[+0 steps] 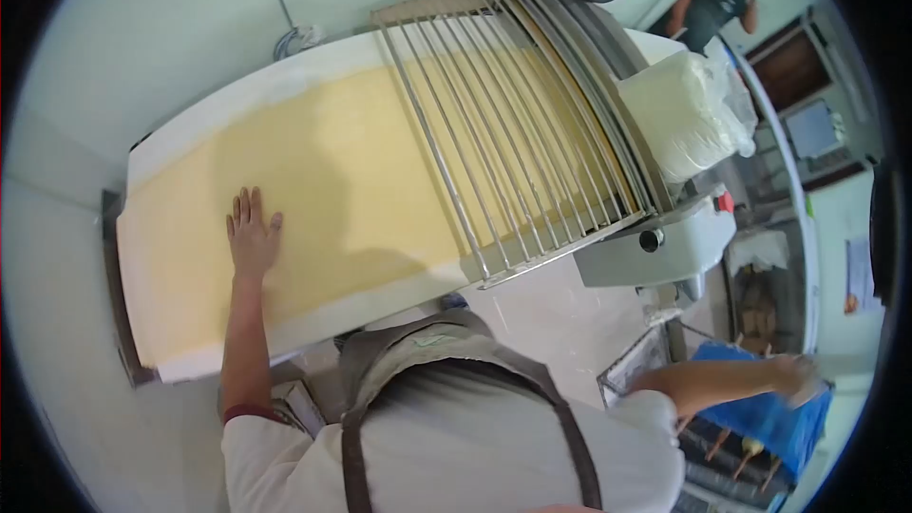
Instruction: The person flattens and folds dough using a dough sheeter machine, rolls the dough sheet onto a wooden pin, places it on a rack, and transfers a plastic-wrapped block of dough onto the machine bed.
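The left hand (253,237) lies open, fingers slightly spread, palm hidden against the pale yellow sheet (380,157), which spreads all around it. To that hand's right, the sheet runs beneath a metal grille (560,253), its far end partly hidden by bars and rollers. Beyond the grille sits a cloudy plastic bag (679,119), contents hard to make out. The right hand (796,380), farthest right, is blurred near a blue cover (788,427); whether it is open, closed or gripping cannot be told.
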`<state>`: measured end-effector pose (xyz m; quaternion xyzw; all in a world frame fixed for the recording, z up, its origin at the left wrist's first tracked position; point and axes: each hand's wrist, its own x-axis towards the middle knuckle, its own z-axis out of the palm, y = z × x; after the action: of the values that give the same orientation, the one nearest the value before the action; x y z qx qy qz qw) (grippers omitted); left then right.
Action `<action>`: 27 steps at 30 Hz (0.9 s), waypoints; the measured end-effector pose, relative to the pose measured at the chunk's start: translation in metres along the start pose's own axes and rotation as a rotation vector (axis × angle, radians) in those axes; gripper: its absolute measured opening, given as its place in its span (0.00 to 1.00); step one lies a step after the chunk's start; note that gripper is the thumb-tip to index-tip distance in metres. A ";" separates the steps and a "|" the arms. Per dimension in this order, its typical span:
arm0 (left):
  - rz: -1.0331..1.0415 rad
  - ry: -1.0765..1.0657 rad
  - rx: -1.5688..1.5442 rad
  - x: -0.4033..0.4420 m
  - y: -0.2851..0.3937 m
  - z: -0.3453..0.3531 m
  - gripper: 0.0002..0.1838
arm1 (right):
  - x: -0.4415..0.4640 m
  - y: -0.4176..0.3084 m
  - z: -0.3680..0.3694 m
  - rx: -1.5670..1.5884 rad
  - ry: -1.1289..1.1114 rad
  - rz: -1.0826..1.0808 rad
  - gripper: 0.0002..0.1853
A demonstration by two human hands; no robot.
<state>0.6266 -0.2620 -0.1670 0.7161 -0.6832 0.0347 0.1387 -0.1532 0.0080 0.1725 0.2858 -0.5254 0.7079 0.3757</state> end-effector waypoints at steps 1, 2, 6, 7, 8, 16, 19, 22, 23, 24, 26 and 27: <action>0.021 -0.059 0.019 0.006 -0.005 -0.006 0.36 | -0.050 -0.016 -0.020 -0.250 0.062 -0.058 0.20; 0.063 -0.046 0.026 0.018 -0.014 -0.001 0.36 | -0.125 -0.023 -0.026 -0.493 -0.009 -0.025 0.22; 0.200 -0.007 -0.061 0.069 -0.053 0.015 0.35 | -0.423 -0.084 0.029 -0.739 -1.238 0.350 0.21; 0.166 -0.001 -0.027 0.083 -0.068 0.017 0.35 | -0.510 -0.008 0.001 -0.573 -1.477 0.061 0.14; 0.132 0.007 0.017 0.098 -0.085 0.018 0.35 | -0.480 -0.058 0.012 -0.526 -1.393 0.190 0.13; 0.211 -0.022 -0.077 0.171 -0.149 0.030 0.32 | -0.312 -0.162 0.018 -0.871 -0.022 -0.089 0.09; 0.246 -0.087 -0.153 0.199 -0.114 0.006 0.25 | -0.443 -0.156 -0.001 -1.444 -0.867 -0.016 0.17; 0.294 -0.337 -0.326 0.245 -0.101 0.024 0.18 | -0.540 -0.261 0.027 -0.022 -1.727 0.823 0.27; 0.293 -0.410 -0.396 0.256 -0.094 0.025 0.16 | -0.550 -0.265 0.031 -0.023 -1.739 0.829 0.27; 0.291 -0.420 -0.394 0.263 -0.087 0.025 0.16 | -0.565 -0.273 0.033 -0.324 -1.619 0.564 0.26; 0.357 -0.587 -0.598 0.276 -0.072 0.028 0.16 | -0.601 -0.295 0.040 -0.617 -1.458 0.304 0.25; 0.366 -0.594 -0.602 0.284 -0.068 0.036 0.16 | -0.622 -0.310 0.052 -0.832 -1.513 0.147 0.24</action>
<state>0.7072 -0.5442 -0.1438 0.4902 -0.7883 -0.3483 0.1302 0.4500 -0.1346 -0.1457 0.4846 -0.8677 0.1002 -0.0478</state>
